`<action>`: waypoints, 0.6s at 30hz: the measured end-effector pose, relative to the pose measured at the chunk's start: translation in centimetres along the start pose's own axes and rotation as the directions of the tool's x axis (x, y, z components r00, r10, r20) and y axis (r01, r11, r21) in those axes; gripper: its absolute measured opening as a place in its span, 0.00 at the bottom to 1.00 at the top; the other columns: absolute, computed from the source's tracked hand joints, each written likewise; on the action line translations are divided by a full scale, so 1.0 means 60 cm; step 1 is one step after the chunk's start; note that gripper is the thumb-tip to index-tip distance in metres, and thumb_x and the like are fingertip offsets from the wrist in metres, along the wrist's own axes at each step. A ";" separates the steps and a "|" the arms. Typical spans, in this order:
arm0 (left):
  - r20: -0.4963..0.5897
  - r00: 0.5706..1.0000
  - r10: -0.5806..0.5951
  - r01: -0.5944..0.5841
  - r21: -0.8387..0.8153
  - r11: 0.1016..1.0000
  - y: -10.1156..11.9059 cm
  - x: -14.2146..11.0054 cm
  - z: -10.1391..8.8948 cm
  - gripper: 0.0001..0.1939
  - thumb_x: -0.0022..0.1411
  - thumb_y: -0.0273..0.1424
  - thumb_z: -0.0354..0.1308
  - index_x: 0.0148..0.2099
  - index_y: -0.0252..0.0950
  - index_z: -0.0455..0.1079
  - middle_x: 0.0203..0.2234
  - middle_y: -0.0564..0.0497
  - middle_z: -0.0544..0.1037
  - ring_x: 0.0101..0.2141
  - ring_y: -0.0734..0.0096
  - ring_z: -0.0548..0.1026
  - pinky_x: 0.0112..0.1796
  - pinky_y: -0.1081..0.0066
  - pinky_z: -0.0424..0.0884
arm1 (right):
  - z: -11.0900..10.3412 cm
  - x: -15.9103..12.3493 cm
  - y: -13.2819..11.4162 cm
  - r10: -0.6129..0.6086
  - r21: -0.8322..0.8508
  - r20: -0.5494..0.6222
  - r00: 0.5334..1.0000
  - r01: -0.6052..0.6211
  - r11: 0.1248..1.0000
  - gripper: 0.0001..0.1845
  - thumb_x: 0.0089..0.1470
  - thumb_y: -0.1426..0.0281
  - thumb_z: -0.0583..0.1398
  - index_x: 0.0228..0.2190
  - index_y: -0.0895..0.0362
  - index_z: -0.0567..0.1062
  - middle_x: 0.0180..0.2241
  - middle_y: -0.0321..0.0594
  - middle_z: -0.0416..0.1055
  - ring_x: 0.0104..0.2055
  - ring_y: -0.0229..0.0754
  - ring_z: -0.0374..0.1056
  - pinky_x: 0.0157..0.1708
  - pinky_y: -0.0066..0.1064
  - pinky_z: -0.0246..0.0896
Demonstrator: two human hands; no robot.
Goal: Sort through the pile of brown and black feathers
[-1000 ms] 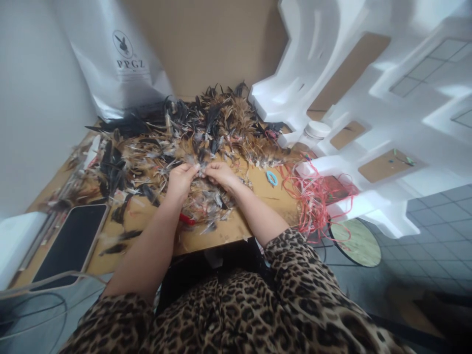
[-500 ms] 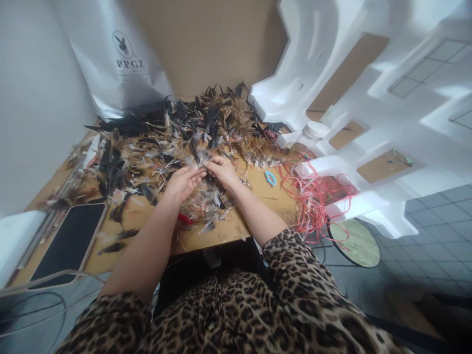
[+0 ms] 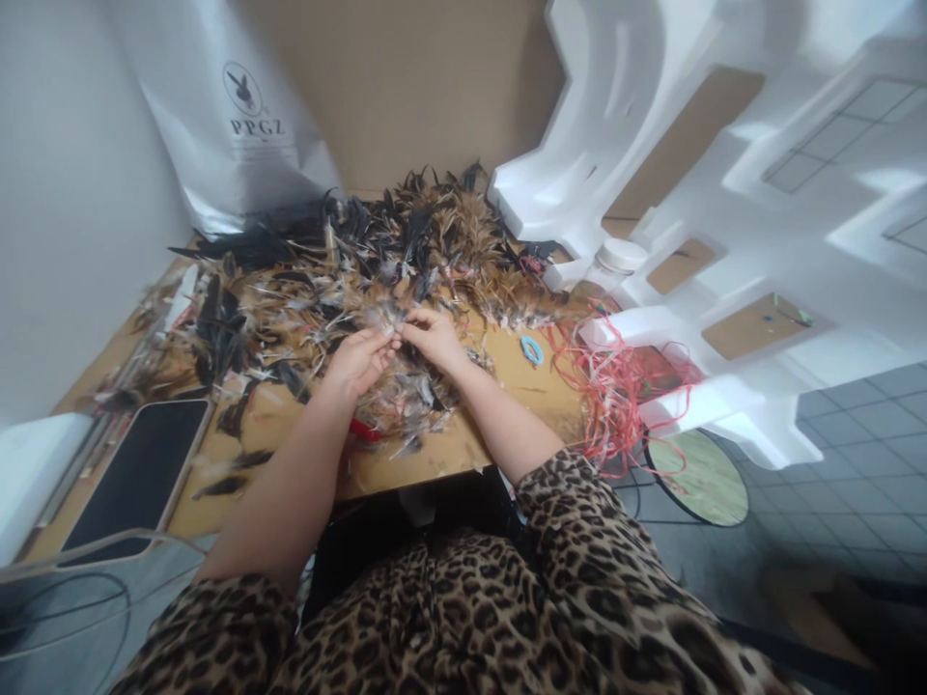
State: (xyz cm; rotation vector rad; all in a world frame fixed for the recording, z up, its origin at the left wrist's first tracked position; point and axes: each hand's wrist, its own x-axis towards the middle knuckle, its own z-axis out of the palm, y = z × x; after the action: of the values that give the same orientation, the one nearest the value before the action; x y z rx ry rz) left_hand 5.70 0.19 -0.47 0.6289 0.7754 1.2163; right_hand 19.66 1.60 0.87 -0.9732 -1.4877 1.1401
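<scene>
A big heap of brown, black and grey feathers (image 3: 340, 261) covers the far half of a cardboard work surface (image 3: 449, 449). My left hand (image 3: 354, 357) and my right hand (image 3: 435, 338) meet at the near edge of the heap, fingertips pinched together on a small tuft of pale feathers (image 3: 387, 314). Both hands are closed around it. Under my wrists lie more loose feathers and a red-handled tool (image 3: 366, 430), mostly hidden.
A dark tablet (image 3: 137, 478) lies at the left. Red cords (image 3: 615, 386), a blue ring (image 3: 533, 349) and a white-lidded jar (image 3: 619, 259) sit to the right. White foam packing (image 3: 724, 212) stands at the right, a white bag (image 3: 238, 125) at the back.
My hands have shifted slightly up and forward into the heap, still pinching feathers between them. Nothing else has moved.
</scene>
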 end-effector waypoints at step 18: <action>-0.039 0.999 0.015 -0.015 0.002 1.000 0.007 -0.005 0.003 0.03 0.50 0.20 0.61 0.30 0.28 0.72 0.21 0.49 0.76 0.21 0.80 0.72 0.21 0.82 0.66 | 0.001 0.000 -0.001 0.162 0.194 0.012 0.987 -0.161 0.968 0.17 0.39 0.59 0.64 0.21 0.58 0.65 0.14 0.27 0.60 0.16 0.27 0.53 0.18 0.21 0.46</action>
State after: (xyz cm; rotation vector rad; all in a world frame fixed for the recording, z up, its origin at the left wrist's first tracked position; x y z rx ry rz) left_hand 5.55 0.00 0.03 0.6151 0.8060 1.2448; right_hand 19.63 1.57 0.92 -0.9730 -1.2840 1.3729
